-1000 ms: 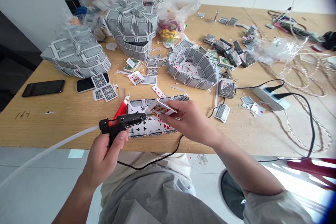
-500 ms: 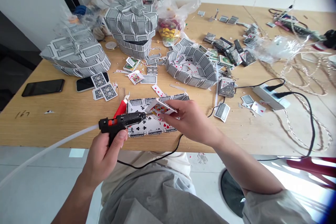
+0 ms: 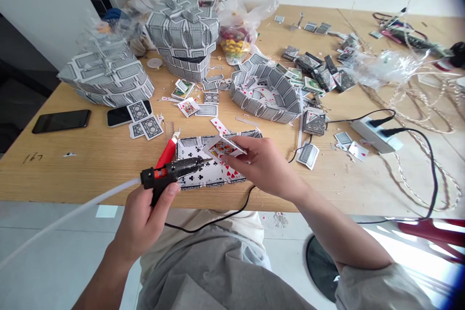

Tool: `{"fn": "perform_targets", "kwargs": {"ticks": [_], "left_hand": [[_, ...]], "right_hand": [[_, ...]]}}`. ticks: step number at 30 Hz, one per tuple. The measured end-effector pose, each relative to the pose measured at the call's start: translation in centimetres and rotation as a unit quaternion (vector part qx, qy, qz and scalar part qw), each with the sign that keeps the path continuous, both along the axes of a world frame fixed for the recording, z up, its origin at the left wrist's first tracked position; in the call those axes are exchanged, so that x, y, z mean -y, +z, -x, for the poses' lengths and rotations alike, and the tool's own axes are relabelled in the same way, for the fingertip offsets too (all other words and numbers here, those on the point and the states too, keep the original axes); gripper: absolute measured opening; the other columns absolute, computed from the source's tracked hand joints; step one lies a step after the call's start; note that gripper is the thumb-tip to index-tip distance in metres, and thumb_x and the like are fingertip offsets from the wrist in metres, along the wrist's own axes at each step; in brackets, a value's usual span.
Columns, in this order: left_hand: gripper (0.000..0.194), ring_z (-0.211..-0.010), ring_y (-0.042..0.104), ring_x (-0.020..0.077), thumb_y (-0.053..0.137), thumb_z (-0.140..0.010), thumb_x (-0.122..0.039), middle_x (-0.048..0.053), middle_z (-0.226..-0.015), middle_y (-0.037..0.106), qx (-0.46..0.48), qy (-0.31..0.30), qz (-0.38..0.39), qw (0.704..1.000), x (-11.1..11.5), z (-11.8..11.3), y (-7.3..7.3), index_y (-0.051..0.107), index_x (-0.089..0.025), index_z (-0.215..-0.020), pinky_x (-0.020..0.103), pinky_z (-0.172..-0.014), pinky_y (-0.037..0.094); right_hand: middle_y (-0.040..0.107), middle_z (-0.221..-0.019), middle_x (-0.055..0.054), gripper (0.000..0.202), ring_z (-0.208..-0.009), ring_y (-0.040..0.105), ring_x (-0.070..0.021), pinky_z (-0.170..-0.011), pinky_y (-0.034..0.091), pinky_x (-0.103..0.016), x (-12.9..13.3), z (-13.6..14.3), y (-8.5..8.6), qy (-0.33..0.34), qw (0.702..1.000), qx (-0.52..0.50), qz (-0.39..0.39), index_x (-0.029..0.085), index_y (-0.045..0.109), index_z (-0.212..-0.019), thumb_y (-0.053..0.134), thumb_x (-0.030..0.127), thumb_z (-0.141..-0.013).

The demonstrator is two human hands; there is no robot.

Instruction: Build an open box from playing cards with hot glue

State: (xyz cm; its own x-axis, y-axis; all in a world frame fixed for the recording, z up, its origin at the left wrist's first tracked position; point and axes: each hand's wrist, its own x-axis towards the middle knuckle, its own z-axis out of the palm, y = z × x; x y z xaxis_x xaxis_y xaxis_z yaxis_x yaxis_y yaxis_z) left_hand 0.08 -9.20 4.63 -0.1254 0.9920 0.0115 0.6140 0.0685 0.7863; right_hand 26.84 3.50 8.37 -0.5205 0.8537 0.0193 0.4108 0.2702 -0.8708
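My left hand (image 3: 147, 215) is wrapped round the handle of a black glue gun (image 3: 174, 170), with a long white glue stick (image 3: 83, 208) trailing from its back. The nozzle points right, close to a folded playing card (image 3: 224, 147) with a face-card print. That card is pinched between the thumb and fingers of my right hand (image 3: 263, 162). Under both hands lies a shallow tray made of playing cards (image 3: 191, 143), its floor showing clubs and hearts. Beside the tray's left end is a red utility knife (image 3: 167, 151), partly behind the glue gun.
Behind are card-built boxes (image 3: 185, 34) and an open card basket (image 3: 269, 106). Two phones (image 3: 61, 121) lie left, one under loose cards (image 3: 152, 127). A power strip (image 3: 376, 133) with black cables, twisted cord (image 3: 445, 174) and card packs (image 3: 314, 70) occupy the right.
The glue gun has shifted slightly right and down, its nozzle now lower beside the folded card. My right hand keeps its hold on the card, almost unmoved.
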Motion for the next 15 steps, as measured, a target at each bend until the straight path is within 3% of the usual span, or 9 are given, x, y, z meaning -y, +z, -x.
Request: {"fn": "perform_targets", "kwargs": {"ticks": [4, 8, 11, 15], "left_hand": [[0.038, -0.065, 0.057, 0.0158, 0.067, -0.101, -0.055, 0.001, -0.076, 0.069, 0.080, 0.064, 0.006, 0.995, -0.3, 0.2, 0.4, 0.081, -0.020, -0.099, 0.029, -0.063, 0.048], [0.051, -0.070, 0.065, 0.0190, 0.063, -0.101, -0.067, 0.006, -0.085, 0.079, 0.186, 0.187, -0.014, 0.964, -1.7, 3.3, 0.0, 0.078, -0.018, -0.096, 0.031, -0.065, 0.055], [0.052, -0.073, 0.070, 0.0204, 0.060, -0.104, -0.065, 0.001, -0.076, 0.079, 0.092, 0.245, 0.067, 0.963, -3.1, 7.1, -0.7, 0.076, -0.020, -0.084, 0.030, -0.068, 0.057], [0.056, -0.062, 0.072, 0.0241, 0.058, -0.105, -0.061, 0.000, -0.064, 0.078, -0.092, 0.220, 0.139, 0.961, -4.1, 10.4, -1.4, 0.077, -0.021, -0.070, 0.032, -0.059, 0.050]], "right_hand": [[0.075, -0.086, -0.003, 0.019, -0.073, 0.061, -0.0172, -0.063, 0.045, -0.028, -0.5, -0.2, -0.3, -0.013, 0.999, -0.026, 0.019, 0.020, 0.080, -0.104, 0.075, 0.036, -0.097], [0.077, -0.090, -0.004, 0.023, -0.077, 0.064, -0.0182, -0.066, 0.048, -0.029, -2.7, -1.1, -1.4, -0.036, 0.997, -0.062, 0.020, 0.018, 0.080, -0.108, 0.076, 0.035, -0.093], [0.079, -0.094, -0.005, 0.022, -0.080, 0.067, -0.0189, -0.071, 0.052, -0.031, -5.0, -2.0, -2.8, -0.066, 0.996, -0.052, -0.023, 0.017, 0.081, -0.106, 0.074, 0.032, -0.091], [0.081, -0.094, -0.006, 0.020, -0.083, 0.069, -0.0198, -0.075, 0.054, -0.033, -7.1, -2.6, -4.3, -0.106, 0.990, -0.016, -0.088, 0.018, 0.081, -0.102, 0.071, 0.032, -0.093]]}}
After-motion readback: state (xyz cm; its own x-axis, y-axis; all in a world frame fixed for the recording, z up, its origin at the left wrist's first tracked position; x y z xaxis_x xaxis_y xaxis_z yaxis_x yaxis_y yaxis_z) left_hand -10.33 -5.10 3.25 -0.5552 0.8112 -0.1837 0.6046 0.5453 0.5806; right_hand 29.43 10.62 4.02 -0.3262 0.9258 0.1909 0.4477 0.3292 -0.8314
